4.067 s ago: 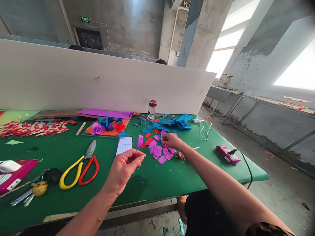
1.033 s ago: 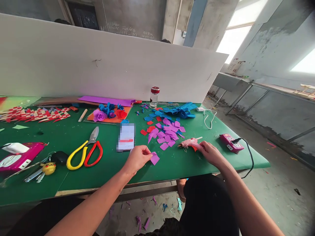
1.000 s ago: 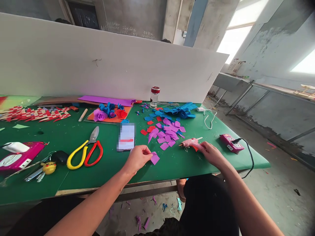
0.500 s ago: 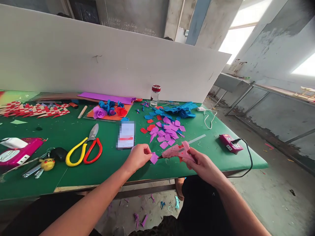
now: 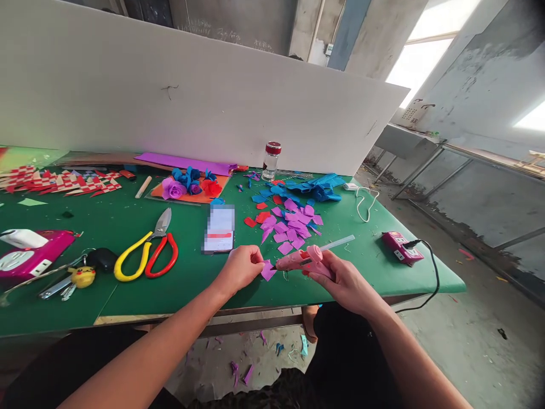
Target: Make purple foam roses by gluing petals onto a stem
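Observation:
My left hand (image 5: 242, 268) pinches a small purple paper petal (image 5: 268, 271) above the near edge of the green table (image 5: 170, 301). My right hand (image 5: 347, 281) is wrapped round the handle of a pink hot glue gun (image 5: 304, 259). Its nozzle points left and meets the petal's right side; whether it touches I cannot tell. A clear glue stick (image 5: 338, 242) juts from the back of the gun. Just beyond the hands lies a loose pile of purple petals (image 5: 293, 218), with red petals (image 5: 261, 217) and blue crepe paper (image 5: 317, 187) around it.
Left of the phone (image 5: 219, 227) lie scissors (image 5: 160, 244) with yellow and red handles. Finished paper flowers (image 5: 187, 184) sit farther back, near a glass jar (image 5: 271, 162). A magenta power strip (image 5: 400, 248) is at right, keys with a yellow charm (image 5: 82, 276) at left. A white board (image 5: 204, 102) stands behind.
The glue gun has rolled in my right hand, so its side turns differently to view. The petal stays pinched at its nozzle. The whole view has shifted slightly.

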A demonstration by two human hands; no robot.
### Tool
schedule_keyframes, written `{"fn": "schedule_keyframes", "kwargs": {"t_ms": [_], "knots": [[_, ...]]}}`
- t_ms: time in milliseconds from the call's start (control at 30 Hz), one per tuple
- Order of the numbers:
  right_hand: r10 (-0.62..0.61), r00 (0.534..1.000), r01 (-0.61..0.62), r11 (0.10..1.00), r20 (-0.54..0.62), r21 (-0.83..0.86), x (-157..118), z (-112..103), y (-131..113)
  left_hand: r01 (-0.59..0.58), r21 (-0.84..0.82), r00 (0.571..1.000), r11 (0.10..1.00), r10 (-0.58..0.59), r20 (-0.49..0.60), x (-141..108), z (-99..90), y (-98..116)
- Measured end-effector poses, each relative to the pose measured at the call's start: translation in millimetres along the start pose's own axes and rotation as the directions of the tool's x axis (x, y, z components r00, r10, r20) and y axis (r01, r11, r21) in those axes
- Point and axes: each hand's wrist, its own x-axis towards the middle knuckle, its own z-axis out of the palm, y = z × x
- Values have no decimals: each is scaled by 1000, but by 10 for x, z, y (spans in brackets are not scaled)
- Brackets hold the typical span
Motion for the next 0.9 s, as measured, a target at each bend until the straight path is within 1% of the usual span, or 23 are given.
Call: {"fn": "schedule_keyframes", "kwargs": {"t_ms": [133, 300, 467, 700, 900], "knots": [[-72, 997, 73, 997, 24, -18, 19, 21, -24, 13, 21, 1000, 1000, -14, 7, -6, -10, 29], [-119, 992, 121, 991, 44, -48, 25, 8, -31, 27, 29, 1000, 999, -28, 14, -12, -10, 32], [-118, 992, 120, 992, 44, -50, 18, -19, -31, 9, 32, 1000, 999, -9, 10, -2, 3, 16], [-98, 993, 103, 993, 73, -65, 11, -16, -45, 12, 34, 1000, 999, -12, 9, -7, -8, 42], [-119, 990, 124, 991, 81, -58, 17, -11, -65, 15, 19, 1000, 1000, -15, 12, -9, -7, 46]]}}
